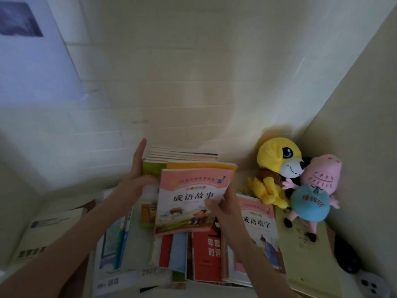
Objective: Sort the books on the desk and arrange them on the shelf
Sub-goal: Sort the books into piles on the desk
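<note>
1. The desk (pixel 137 239) fills the lower frame, pale and crowded with books lying flat.
2. A row of upright books (pixel 182 157) stands at the back of the desk against the wall, spines up.
3. Up front, the pink-covered book (pixel 189 203) is lifted above the pile, tilted, its front cover facing the camera.
4. Beneath it lies a red book (pixel 207 257), and just to the right a second pink book (pixel 261 233) rests flat.
5. In the right corner, a yellow plush dog (pixel 274 168) leans against a pink plush pig (pixel 311 190).
6. The right hand (pixel 223 208) grips the lifted pink book at its right edge, thumb on the cover.
7. The left hand (pixel 137 175) is open, fingers straight, pressed flat against the left end of the upright row.
</note>
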The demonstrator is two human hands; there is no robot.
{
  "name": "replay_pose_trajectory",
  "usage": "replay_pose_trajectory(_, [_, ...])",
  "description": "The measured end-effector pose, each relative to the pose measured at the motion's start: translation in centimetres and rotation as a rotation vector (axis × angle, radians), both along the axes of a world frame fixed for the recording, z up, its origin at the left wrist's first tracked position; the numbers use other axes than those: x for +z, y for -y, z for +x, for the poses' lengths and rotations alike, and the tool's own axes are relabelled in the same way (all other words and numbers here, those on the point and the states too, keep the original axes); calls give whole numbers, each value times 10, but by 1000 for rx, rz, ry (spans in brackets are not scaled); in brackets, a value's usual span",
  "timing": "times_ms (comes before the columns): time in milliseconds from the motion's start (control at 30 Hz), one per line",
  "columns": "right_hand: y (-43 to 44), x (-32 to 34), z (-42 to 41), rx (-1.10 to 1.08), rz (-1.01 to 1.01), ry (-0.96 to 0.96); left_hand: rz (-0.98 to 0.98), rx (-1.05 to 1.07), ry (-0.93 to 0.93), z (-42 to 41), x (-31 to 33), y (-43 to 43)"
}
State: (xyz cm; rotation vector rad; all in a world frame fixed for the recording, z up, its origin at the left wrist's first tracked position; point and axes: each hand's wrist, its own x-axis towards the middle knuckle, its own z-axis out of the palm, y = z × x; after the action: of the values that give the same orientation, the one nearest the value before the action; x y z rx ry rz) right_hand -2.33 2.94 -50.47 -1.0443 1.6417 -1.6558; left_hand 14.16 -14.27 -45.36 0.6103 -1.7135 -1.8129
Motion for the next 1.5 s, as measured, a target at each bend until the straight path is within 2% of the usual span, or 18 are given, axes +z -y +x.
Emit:
replay_pose_trajectory(67, [4, 0, 3, -21, 64, -89, 31, -65, -9, 5, 2, -5])
replay_pose_trajectory(167, [11, -4, 9, 10, 100, -45, -55, -140, 54, 9, -4, -4])
replay_pose_trajectory(367, [17, -3, 25, 128, 176, 46, -323, -1, 60, -3, -10, -12])
replay_pose_trajectory(500, [25, 4, 6, -8, 52, -107, -309, -2, 42, -1, -9, -11])
replay_pose_trajectory(600, [37, 27, -15, 59, -29, -141, -330, -32, 31, 2, -10, -4])
replay_pose_trajectory(700, [40, 40, -18, 140, -79, -265, -349, -20, 21, 6, -9, -2])
replay_pose_trajectory(833, [31, 42, -18, 129, -131, -402, -395, 30, 0, 11, -12, -2])
replay_pose_trajectory(1033, [35, 45, -5, 112, -121, -246, -465, 98, -60, 1, -15, -13])
replay_pose_trajectory(1167, [32, 42, 3, 84, -134, -206, -381, 75, -97, 5, -11, -15])
replay_pose_trajectory(1333, [27, 54, 5, 44, -201, -176, -384, 59, -127, 6, 1, -20])
replay_pose_trajectory(1500, [22, 37, 18, 19, -152, -134, -382, 66, -2, 10, -8, -17])
